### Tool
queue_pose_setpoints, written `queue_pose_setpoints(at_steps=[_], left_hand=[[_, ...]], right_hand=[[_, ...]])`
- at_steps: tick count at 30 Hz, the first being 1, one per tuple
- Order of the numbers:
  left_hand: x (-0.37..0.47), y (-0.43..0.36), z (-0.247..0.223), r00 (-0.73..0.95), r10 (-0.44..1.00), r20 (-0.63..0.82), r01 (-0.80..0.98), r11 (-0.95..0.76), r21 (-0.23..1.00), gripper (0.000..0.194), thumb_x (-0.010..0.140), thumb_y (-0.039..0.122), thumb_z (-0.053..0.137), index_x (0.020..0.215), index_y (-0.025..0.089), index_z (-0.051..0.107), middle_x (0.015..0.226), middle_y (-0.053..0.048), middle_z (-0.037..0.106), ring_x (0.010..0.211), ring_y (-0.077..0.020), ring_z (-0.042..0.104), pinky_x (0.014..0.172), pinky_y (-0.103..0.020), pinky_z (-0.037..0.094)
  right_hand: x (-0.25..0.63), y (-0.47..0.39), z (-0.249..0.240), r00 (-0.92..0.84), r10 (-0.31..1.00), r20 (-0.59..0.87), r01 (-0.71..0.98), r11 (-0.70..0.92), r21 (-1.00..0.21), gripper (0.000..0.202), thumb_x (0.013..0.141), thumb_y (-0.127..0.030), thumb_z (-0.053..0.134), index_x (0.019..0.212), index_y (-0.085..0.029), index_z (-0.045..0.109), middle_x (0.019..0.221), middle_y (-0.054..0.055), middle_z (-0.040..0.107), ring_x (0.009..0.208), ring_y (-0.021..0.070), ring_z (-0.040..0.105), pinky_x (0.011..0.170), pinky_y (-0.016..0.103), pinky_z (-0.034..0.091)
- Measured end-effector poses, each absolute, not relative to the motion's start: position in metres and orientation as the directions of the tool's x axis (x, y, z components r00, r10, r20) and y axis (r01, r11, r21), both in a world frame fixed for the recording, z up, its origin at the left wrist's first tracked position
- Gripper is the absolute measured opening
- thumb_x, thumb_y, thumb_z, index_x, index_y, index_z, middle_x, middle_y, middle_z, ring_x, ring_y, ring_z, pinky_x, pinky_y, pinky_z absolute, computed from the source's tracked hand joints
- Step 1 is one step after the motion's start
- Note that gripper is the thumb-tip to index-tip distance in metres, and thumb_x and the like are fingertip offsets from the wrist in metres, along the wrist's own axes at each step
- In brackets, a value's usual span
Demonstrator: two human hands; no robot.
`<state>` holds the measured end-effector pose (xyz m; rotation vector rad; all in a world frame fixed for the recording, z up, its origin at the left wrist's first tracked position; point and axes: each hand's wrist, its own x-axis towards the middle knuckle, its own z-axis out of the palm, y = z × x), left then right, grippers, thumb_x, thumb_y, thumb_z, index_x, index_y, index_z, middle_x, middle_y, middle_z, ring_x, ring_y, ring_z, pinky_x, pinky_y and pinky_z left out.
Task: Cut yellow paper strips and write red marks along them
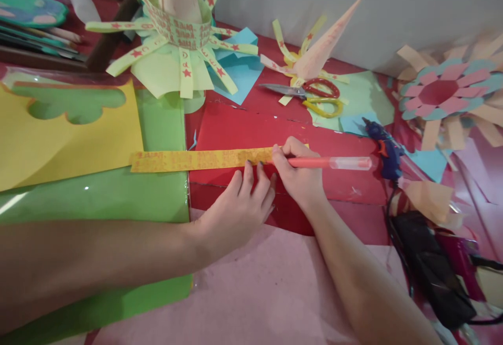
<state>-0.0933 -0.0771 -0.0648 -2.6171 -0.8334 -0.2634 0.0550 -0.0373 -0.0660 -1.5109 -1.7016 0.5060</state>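
Observation:
A long yellow paper strip point(212, 160) covered in rows of red writing lies across the middle of the work surface. My left hand point(236, 206) rests with its fingertips pressing the strip's lower edge, fingers slightly apart and holding nothing. Wrapped round a red pen point(330, 162), my right hand point(301, 177) sits at the strip's right part, with the pen's clear end pointing right. Its tip meets the paper near my left fingertips and is partly hidden by my fingers. Beneath the strip are red paper point(243, 130) and a green sheet point(157, 201).
Behind stand two paper cones with strip petals point(176, 25) point(328, 43). Scissors point(302, 92) lie before the smaller one. At right are a paper flower point(440, 90), a dark blue glue gun point(385, 148) and a black pouch point(428, 266). Cut yellow paper point(70, 146) is left.

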Motion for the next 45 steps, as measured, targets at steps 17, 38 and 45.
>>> queue_pose_setpoints(at_steps=[17,38,45], left_hand=[[-0.0941,-0.077,-0.0643,0.819,0.508,0.266,0.572,-0.762,-0.304,0.041,0.087,0.029,0.045,0.116,0.002,0.056,0.113,-0.021,0.062,0.103,-0.0356,0.06,0.079,-0.041,0.05],[-0.0937,-0.0774,-0.0649,0.81,0.516,0.28,0.585,-0.747,-0.316,0.039,0.086,0.031,0.046,0.113,0.006,0.059,0.112,-0.018,0.064,0.102,-0.0346,0.061,0.08,-0.04,0.051],[-0.0947,-0.0766,-0.0652,0.817,0.509,0.271,0.575,-0.755,-0.315,0.04,0.085,0.031,0.047,0.112,0.004,0.059,0.111,-0.019,0.063,0.102,-0.0355,0.06,0.079,-0.04,0.051]], right_hand=[[0.0562,-0.0377,-0.0651,0.081,0.958,0.274,0.611,0.169,-0.773,0.035,0.082,-0.026,0.047,0.054,-0.02,0.027,0.048,-0.007,0.029,0.046,0.0056,0.029,0.047,0.021,0.029],[0.0576,-0.0369,-0.0659,0.022,0.943,0.333,0.687,0.228,-0.69,0.032,0.077,-0.017,0.046,0.055,-0.02,0.023,0.048,-0.007,0.025,0.046,0.0059,0.025,0.045,0.021,0.025],[0.0575,-0.0366,-0.0652,0.029,0.952,0.304,0.654,0.212,-0.726,0.035,0.081,-0.024,0.046,0.054,-0.02,0.024,0.048,-0.007,0.026,0.046,0.0057,0.027,0.047,0.021,0.027]])
